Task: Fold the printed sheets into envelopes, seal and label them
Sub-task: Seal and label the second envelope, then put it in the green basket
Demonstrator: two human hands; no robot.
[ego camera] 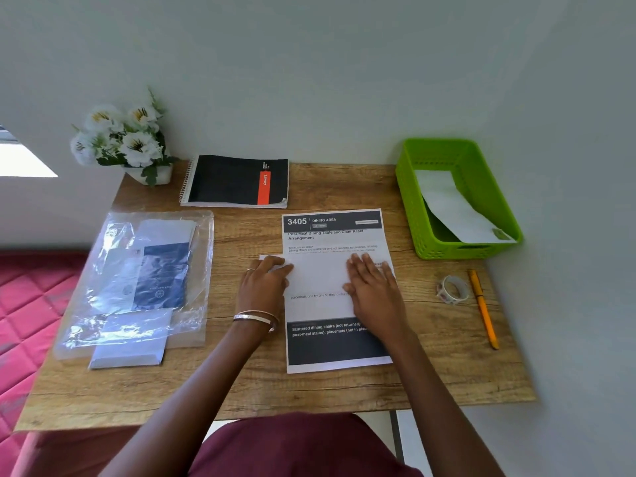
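both forearms reach forward, side by side. left hand point(263, 282), bangles at the wrist, fingers curled, tips pressing down. right hand point(373, 287) flat, palm down, fingers straight.

wooden desk point(344, 187) against a pale wall. far left corner: white artificial flowers point(120, 136) in a small white pot. beside them, a black spiral notebook point(237, 180) with an orange stripe. left of the desk, a pink quilted surface point(31, 304).
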